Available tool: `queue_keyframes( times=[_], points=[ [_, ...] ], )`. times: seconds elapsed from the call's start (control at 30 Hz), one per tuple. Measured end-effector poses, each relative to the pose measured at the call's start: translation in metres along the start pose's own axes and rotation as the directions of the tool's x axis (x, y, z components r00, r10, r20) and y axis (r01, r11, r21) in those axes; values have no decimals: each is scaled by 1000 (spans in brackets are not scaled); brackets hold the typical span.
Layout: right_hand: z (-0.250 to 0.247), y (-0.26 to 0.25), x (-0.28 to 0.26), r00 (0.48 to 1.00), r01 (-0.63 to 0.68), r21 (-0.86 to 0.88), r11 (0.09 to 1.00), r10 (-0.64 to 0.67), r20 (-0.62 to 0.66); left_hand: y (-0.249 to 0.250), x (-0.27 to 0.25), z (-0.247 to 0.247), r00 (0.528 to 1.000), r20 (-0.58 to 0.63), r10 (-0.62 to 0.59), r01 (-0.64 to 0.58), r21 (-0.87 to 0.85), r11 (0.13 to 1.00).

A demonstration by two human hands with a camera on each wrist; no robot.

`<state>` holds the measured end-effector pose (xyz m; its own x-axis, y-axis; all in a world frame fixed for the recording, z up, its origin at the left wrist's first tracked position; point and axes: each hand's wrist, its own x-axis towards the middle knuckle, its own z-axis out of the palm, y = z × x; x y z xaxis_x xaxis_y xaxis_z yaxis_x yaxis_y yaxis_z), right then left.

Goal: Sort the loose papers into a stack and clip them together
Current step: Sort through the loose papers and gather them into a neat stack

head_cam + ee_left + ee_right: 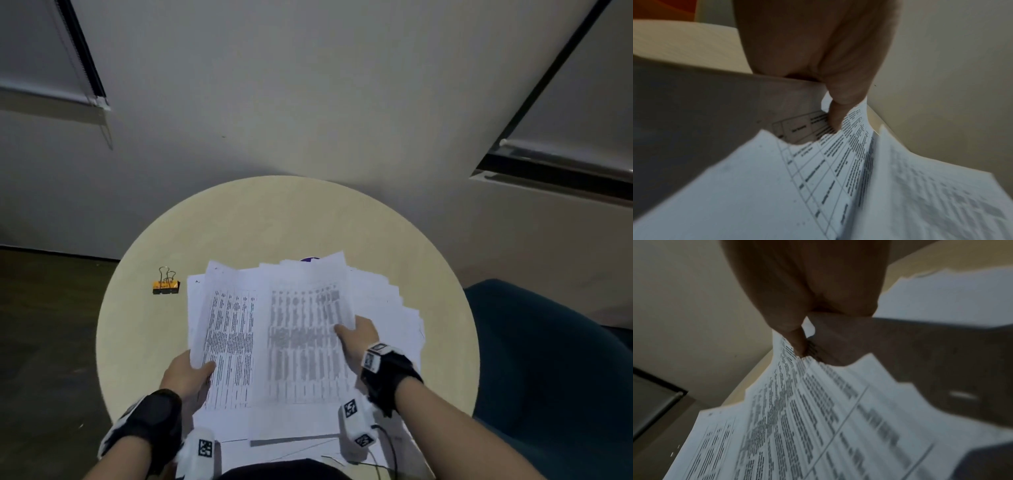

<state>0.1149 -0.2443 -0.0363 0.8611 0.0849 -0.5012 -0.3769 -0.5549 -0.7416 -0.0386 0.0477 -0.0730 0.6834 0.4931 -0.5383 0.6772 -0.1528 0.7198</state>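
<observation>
- A round pale surface (239, 219) carries a loose spread of printed papers (387, 301), fanned out with their edges stepped toward the right.
- No box or tray is in view; the papers lie straight on the surface, some overhanging its near edge.
- An orange binder clip (166, 286) sits on the surface just left of the papers, apart from them, its wire handles upright.
- The left hand (186, 377) pinches the near left corner of a printed sheet (229, 335), thumb on top and fingers (835, 113) underneath, lifting that edge.
- The right hand (359, 337) grips the right edge of a second printed sheet (305, 329), thumb laid across the print, the rest of its fingers (797, 340) hidden under the paper.
- Both held sheets are raised a little above the pile and sit side by side, overlapping in the middle.
- Both wrists wear dark straps with small white tagged blocks.
- A dark blue chair (548, 377) stands at the right of the surface.
</observation>
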Motion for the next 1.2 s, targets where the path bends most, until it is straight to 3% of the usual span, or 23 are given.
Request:
queue_keyframes(
  times=[0.1, 0.17, 0.27, 0.33, 0.4, 0.47, 0.5, 0.7, 0.87, 0.93, 1.03, 1.13, 1.2],
  points=[
    [26, -27, -32, 988, -9, -266, 964, 50, 148, 5, -8, 3, 996, 38, -78, 87, -360, 929],
    [38, -33, -38, 964, 69, -267, 961, 5, 265, 7, -10, 2, 991, 96, -98, 132, -470, 873],
    [41, -30, -28, 945, 171, -255, 952, -85, 317, -1, -6, 4, 995, 57, -82, 98, -374, 922],
    [33, -19, -25, 950, 194, -322, 927, -95, 298, -6, -1, 3, 999, -19, -50, 46, -168, 985],
    [17, 4, -25, 943, 254, -584, 771, -64, 325, -4, 2, 0, 999, -42, -19, 20, 21, 1000],
    [3, 32, -25, 933, 315, -778, 544, -25, 360, -1, 3, -3, 1000, -27, -12, 13, 33, 999],
    [-3, 42, -24, 931, 320, -814, 485, -2, 365, -1, 3, -4, 1000, -22, -7, 8, 36, 999],
    [-15, 54, -25, 959, 254, -764, 593, -55, 276, -1, 3, -6, 1000, -31, -2, 4, 64, 998],
    [-5, 56, -48, 958, 285, -857, 428, -134, 252, -4, 0, -8, 998, -9, -66, 65, -88, 994],
    [-2, 58, -57, 949, 306, -854, 420, -201, 242, 0, -8, -7, 994, 31, -109, 113, -236, 965],
    [-9, 49, -50, 950, 287, -866, 411, -237, 202, 12, -23, -6, 988, 22, -150, 150, -268, 952],
    [-34, 24, -39, 964, 175, -820, 544, -263, 31, 25, -32, -8, 988, 17, -155, 154, -271, 950],
    [-55, 7, -35, 935, 161, -731, 663, -340, -103, 28, -33, -9, 986, 22, -162, 162, -268, 950]
  ],
)
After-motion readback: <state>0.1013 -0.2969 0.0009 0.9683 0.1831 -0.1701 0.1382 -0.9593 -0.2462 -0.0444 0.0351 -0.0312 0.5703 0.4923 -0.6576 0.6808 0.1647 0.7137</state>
